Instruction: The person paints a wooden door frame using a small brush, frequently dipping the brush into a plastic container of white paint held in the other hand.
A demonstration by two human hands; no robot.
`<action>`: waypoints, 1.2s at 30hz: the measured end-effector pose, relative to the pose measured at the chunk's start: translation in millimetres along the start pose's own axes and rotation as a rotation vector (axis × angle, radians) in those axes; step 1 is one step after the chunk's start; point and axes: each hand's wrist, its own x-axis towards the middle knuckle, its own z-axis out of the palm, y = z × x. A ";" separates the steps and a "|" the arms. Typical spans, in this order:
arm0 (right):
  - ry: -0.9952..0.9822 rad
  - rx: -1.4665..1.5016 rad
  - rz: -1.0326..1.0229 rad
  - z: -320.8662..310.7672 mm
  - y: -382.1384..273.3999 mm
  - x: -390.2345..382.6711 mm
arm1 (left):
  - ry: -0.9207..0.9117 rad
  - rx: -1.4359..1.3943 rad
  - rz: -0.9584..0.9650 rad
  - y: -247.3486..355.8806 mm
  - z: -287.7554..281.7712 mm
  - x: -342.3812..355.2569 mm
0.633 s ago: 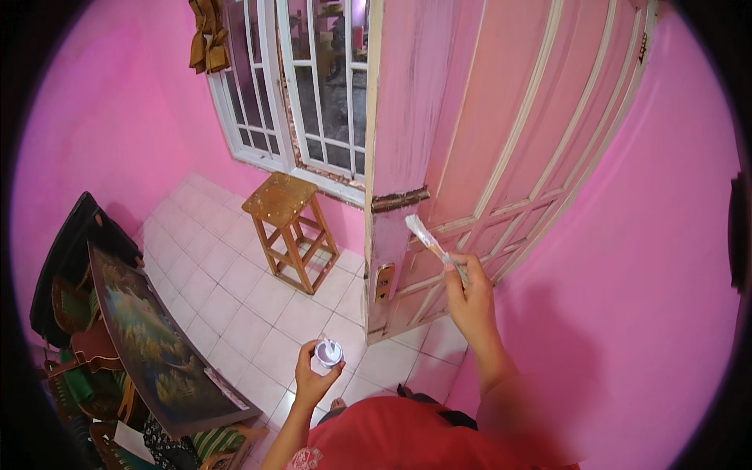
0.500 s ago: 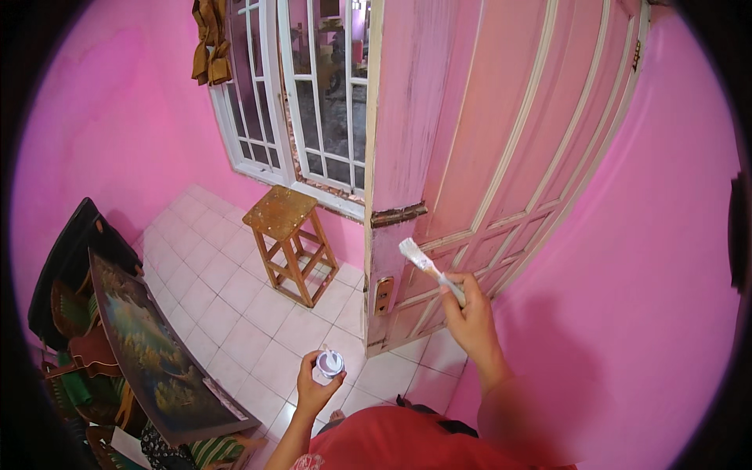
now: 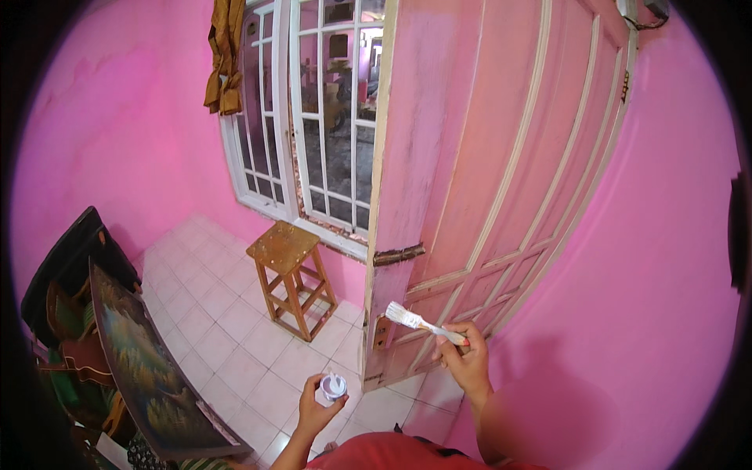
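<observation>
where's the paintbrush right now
In the head view, the paintbrush is in the right hand, low and right of centre, its bristles at the lower edge of the pink door; the wooden stool stands to its left.

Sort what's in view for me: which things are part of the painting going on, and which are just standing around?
In use:
right hand holding paintbrush
left hand holding small white paint cup
pink door

Standing around:
wooden stool
framed painting leaning at left
window
gold curtain
</observation>
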 end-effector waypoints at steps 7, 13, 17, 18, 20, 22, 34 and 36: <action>-0.116 0.125 -0.013 10.4 -8.3 -5.7 | -0.016 -0.064 0.028 22.1 0.8 22.0; -0.107 0.121 0.046 14.2 -9.7 -9.6 | -0.019 -0.089 0.025 33.8 5.9 27.9; -0.027 0.048 0.028 13.9 4.1 -17.2 | -0.019 -0.100 0.011 28.2 7.7 21.8; 0.006 0.012 0.024 13.8 8.0 -18.5 | -0.013 -0.100 0.010 26.2 7.4 19.3; 0.040 0.002 0.037 10.2 18.1 -16.8 | -0.012 -0.099 0.001 24.6 5.6 17.0; 0.086 -0.039 0.036 5.2 28.7 -14.4 | -0.010 -0.089 -0.032 22.0 3.3 12.7; 0.138 -0.058 0.132 11.4 77.1 -17.1 | 0.032 -0.090 -0.105 7.4 -7.2 7.6; 0.146 -0.073 0.150 14.4 82.0 -18.8 | 0.038 -0.100 -0.109 5.6 -11.5 7.2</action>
